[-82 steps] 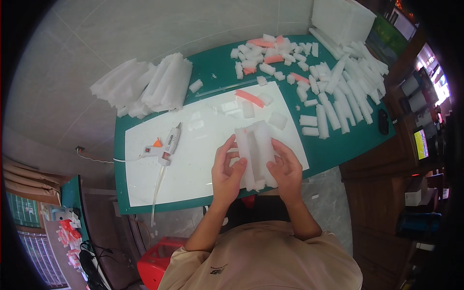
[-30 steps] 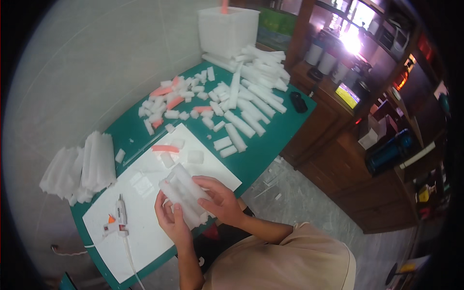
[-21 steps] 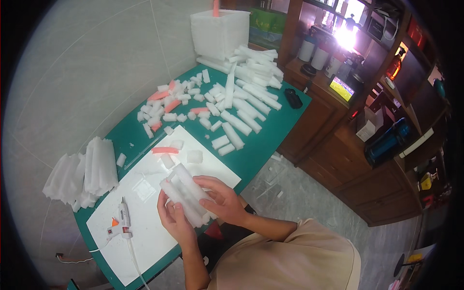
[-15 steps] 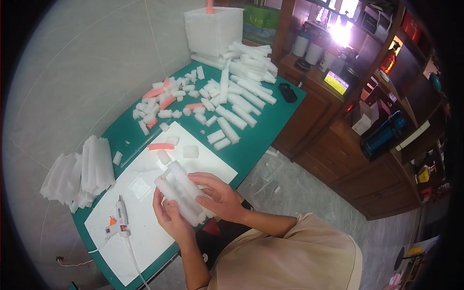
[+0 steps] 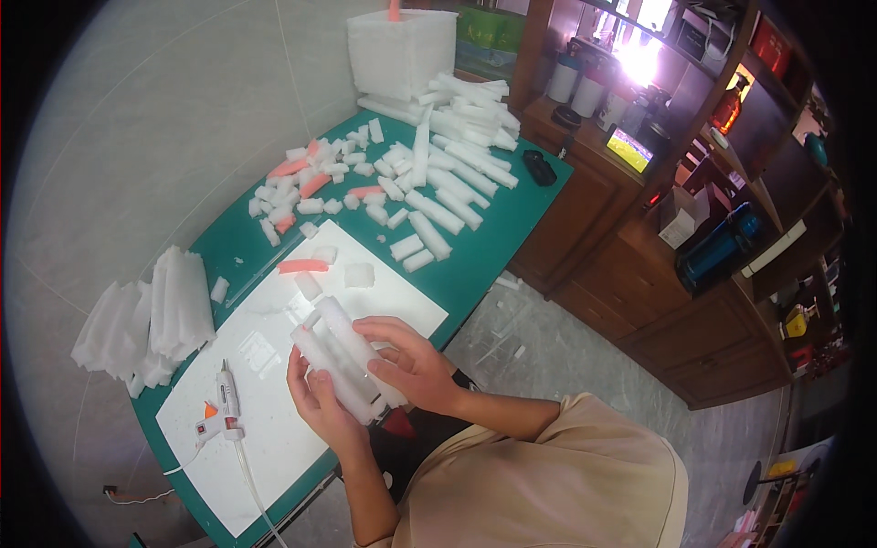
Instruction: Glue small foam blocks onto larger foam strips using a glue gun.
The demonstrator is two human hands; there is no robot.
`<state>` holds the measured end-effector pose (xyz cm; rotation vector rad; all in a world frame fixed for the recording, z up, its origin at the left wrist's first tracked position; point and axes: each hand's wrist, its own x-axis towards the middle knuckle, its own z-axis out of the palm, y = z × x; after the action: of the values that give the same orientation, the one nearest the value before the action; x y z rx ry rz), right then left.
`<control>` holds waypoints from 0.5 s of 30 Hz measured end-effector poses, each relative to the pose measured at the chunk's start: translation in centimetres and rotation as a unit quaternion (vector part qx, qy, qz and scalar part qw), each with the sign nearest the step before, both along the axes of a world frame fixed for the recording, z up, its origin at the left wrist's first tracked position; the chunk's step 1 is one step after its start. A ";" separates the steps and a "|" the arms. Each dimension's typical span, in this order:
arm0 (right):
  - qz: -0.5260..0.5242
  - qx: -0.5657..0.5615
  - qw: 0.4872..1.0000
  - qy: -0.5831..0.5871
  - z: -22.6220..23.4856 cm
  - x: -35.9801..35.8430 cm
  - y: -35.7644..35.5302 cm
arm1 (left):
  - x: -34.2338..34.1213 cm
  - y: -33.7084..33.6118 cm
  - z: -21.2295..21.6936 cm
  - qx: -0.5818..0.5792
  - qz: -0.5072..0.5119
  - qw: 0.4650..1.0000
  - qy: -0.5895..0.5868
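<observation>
Between my two hands is a white foam piece (image 5: 340, 347) built of long strips with an open channel down its middle. My left hand (image 5: 322, 407) wraps its near left side, thumb lying on the strip. My right hand (image 5: 411, 365) grips the opposite side, fingers curled over the edge. The piece is tilted above the near edge of a white board (image 5: 206, 438). Just beyond it on the board lie small white foam blocks (image 5: 359, 275) and a pink foam strip (image 5: 302, 266). A white glue gun (image 5: 227, 402) rests on the board to the left, its cord trailing toward me.
A green mat (image 5: 484, 265) covers the table. Loose foam scraps (image 5: 283, 196) and long foam strips (image 5: 434, 210) lie at the back, near a white foam box (image 5: 402, 57). Bundled foam strips (image 5: 178, 306) stand at the left edge. Wooden cabinets (image 5: 585, 215) flank the right side.
The foam piece has turned slightly in my hands, and its near end shows more of a gap. Both hands keep their hold in nearly the same place.
</observation>
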<state>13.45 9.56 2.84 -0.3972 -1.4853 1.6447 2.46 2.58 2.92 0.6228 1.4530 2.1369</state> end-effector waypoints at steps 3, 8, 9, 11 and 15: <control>-0.004 -0.002 1.000 -0.002 0.0 -0.2 -0.1 | -0.2 0.0 -0.3 -0.003 -0.001 1.000 0.001; -0.011 -0.008 1.000 -0.004 0.1 -0.1 -0.2 | -0.3 0.0 -0.8 -0.013 -0.004 1.000 -0.003; -0.009 -0.010 1.000 -0.004 0.2 -0.1 -0.1 | -0.4 0.0 -0.9 -0.015 0.000 1.000 -0.004; -0.006 -0.010 1.000 -0.005 0.1 -0.4 -0.3 | -0.4 -0.1 -0.8 -0.009 -0.003 1.000 -0.012; -0.057 0.038 0.997 -0.031 -1.4 -0.7 0.8 | -0.7 0.8 -1.3 -0.016 -0.005 0.999 -0.036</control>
<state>12.73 10.37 1.43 -0.4853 -1.5373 1.4933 1.76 3.37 1.60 0.5356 1.4392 2.1027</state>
